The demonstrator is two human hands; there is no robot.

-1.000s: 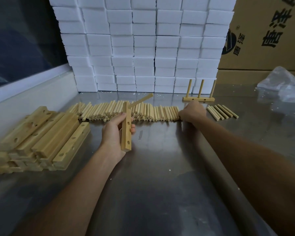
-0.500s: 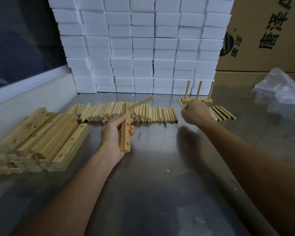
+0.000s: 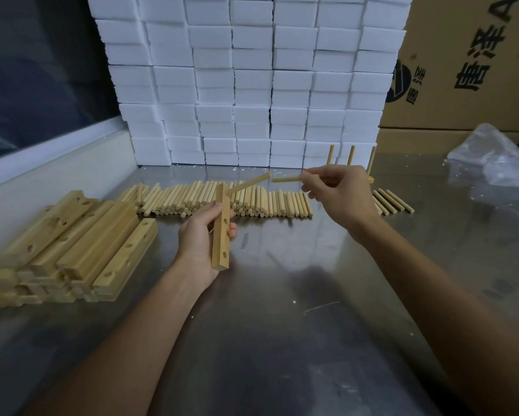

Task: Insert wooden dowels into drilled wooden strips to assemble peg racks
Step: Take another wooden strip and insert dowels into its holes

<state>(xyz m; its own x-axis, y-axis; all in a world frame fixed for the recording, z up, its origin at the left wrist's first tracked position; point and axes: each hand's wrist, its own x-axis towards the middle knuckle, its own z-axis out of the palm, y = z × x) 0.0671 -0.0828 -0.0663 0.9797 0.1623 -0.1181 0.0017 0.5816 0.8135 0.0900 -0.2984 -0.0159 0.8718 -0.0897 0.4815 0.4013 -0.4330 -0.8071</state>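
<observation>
Head view: bench point(image 3: 282, 340) scene;
Left hand point(image 3: 202, 240): fingers wrapped round drilled strip point(image 3: 221, 232) — one dowel seated;
Right hand point(image 3: 340, 195): fingers pinching loose dowel point(image 3: 286, 179) — above dowel row point(image 3: 237, 201)

You see pale yellow-tan dowels point(image 3: 222, 202) and strips point(image 3: 81, 244), white foam blocks point(image 3: 252, 79), a brown box point(image 3: 468, 61) with black print, and a grey metal surface point(image 3: 282, 325).

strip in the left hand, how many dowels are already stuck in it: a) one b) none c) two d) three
a: the strip held by the left hand has a single dowel angling out of its top hole, with two lower holes open; the right hand pinches a second dowel that is not yet in.
</observation>
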